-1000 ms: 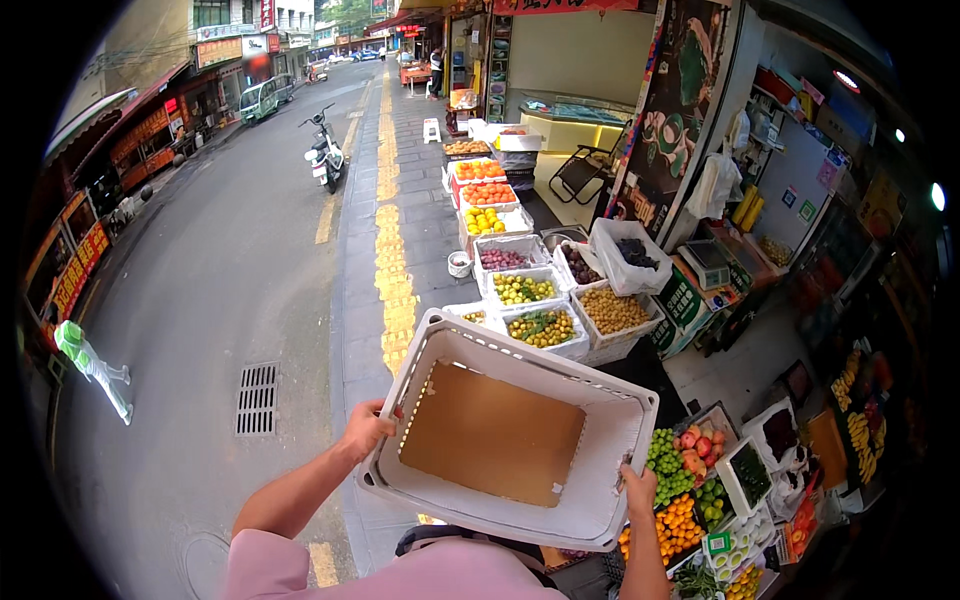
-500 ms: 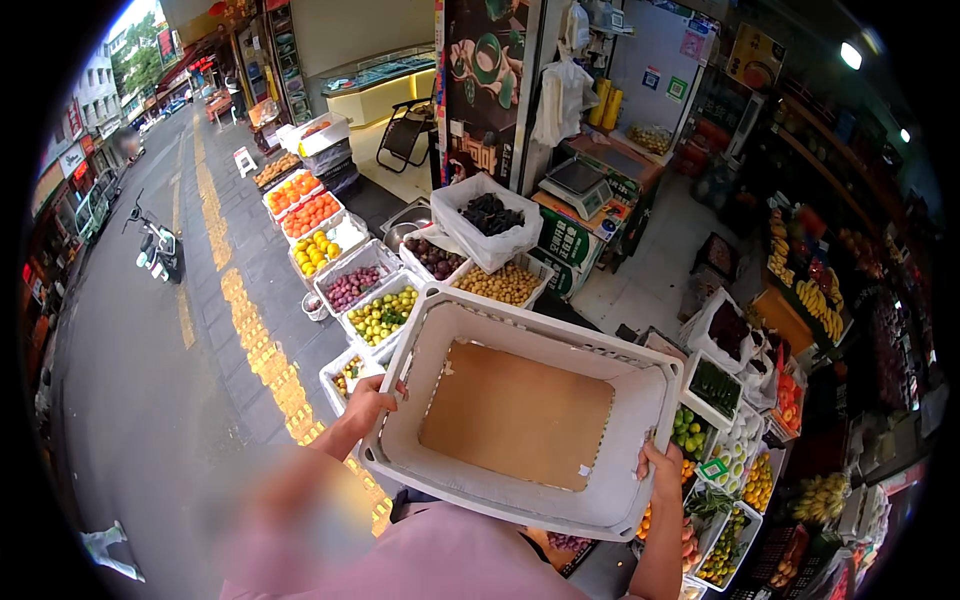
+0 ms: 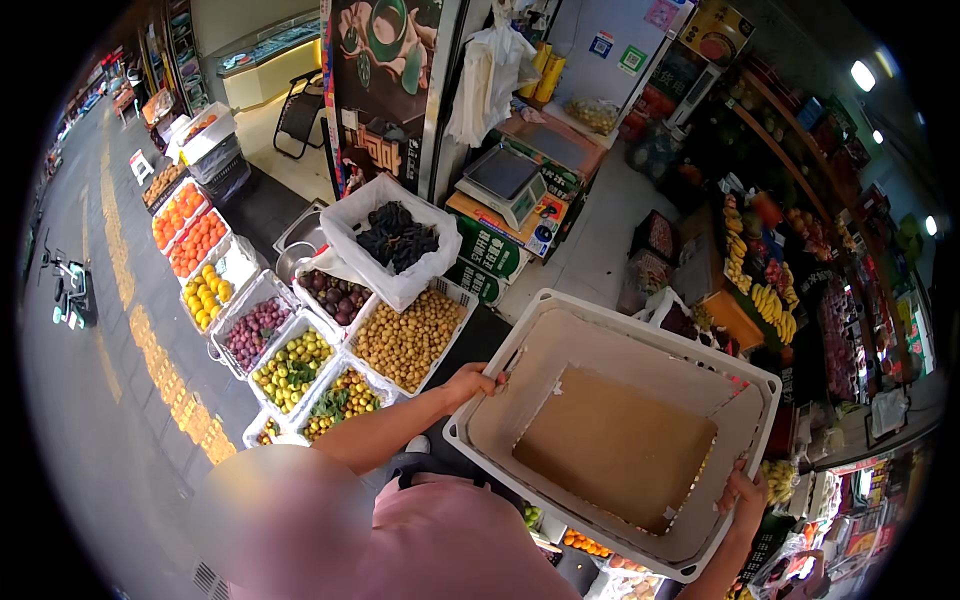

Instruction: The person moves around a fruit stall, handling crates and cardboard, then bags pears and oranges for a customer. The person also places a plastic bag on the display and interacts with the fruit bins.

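I hold a white plastic crate (image 3: 640,345), tilted so its inside faces up toward me. A brown cardboard sheet (image 3: 612,440) lines its bottom, with nothing lying on it. My left hand (image 3: 473,387) is closed round the crate's left end, fingertips over the rim. At the opposite end my right hand (image 3: 742,497) grips the wall, its fingers reaching through to the inside. Left of the crate stands a basket of small tan round fruit (image 3: 410,340). Behind that sits a lined white box of dark grapes (image 3: 390,238).
Fruit crates run along the pavement, with plums (image 3: 257,333), green fruit (image 3: 295,368) and oranges (image 3: 198,243). A weighing scale (image 3: 508,185) stands on stacked cartons. Bananas (image 3: 772,308) fill a shop display at right. A metal basin (image 3: 292,260) is near the doorway.
The crate and both my hands have moved right and away from the pavement stands. My view has swung right, so the street and fruit crates sit further left. Both hands keep their hold.
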Demonstrator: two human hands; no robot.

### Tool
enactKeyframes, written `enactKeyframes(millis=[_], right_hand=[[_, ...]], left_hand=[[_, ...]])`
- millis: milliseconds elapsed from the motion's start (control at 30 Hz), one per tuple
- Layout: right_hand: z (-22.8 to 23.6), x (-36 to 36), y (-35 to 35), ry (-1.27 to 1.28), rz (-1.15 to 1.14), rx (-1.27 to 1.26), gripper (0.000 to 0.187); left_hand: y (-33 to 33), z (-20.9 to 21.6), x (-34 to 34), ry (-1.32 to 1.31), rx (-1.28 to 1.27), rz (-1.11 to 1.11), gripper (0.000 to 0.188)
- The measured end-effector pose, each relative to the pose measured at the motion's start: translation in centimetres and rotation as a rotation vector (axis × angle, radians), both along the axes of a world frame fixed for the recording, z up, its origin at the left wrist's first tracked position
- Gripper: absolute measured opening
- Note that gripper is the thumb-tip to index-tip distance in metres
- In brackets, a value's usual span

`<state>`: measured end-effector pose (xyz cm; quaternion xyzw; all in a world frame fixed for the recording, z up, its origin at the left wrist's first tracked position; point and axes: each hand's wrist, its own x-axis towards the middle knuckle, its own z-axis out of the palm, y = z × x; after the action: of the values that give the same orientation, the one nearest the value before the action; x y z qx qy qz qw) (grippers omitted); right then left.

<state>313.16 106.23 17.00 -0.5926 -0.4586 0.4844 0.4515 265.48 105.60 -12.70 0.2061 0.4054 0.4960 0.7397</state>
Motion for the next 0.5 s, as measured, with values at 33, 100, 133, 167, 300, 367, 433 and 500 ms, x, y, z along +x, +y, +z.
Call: enactKeyframes(millis=[33, 100, 133, 167, 300, 367, 433, 500], right_hand=[[0.8, -0.7, 2.3, -0.006, -0.052, -0.002, 0.026], [1.8, -0.5, 7.2, -0.06, -0.113, -0.021, 0.026], [1.8, -0.8, 9.8, -0.094, -0.142, -0.026, 0.026], [1.8, -1.3, 12.6, -0.079, -0.151, -0.028, 0.027], [-0.4, -1.9, 25.7, -0.099, -0.165, -0.059, 0.031], [-0.9, -2.5, 33.3, -0.106, -0.196, -0.054, 0.032], [-1.1, -2.9, 40.9, -0.077, -0.163, -0.083, 0.034], [-0.7, -4.1, 48.0, -0.027, -0.102, -0.093, 0.034]], left_hand=[[4.0, 0.1, 0.0, -0.076, -0.022, -0.049, 0.034], [11.3, -1.0, 1.1, -0.027, -0.028, -0.105, 0.033], [15.0, -1.5, 1.4, -0.001, -0.026, -0.132, 0.033], [18.8, -2.0, 1.6, 0.009, -0.029, -0.16, 0.031], [32.4, -5.5, 2.4, 0.035, -0.07, -0.236, 0.027], [40.2, -6.7, 1.9, 0.043, -0.06, -0.231, 0.026], [45.3, -7.8, 1.2, 0.02, -0.072, -0.212, 0.024], [50.2, -7.6, 0.2, -0.011, -0.106, -0.181, 0.022]])
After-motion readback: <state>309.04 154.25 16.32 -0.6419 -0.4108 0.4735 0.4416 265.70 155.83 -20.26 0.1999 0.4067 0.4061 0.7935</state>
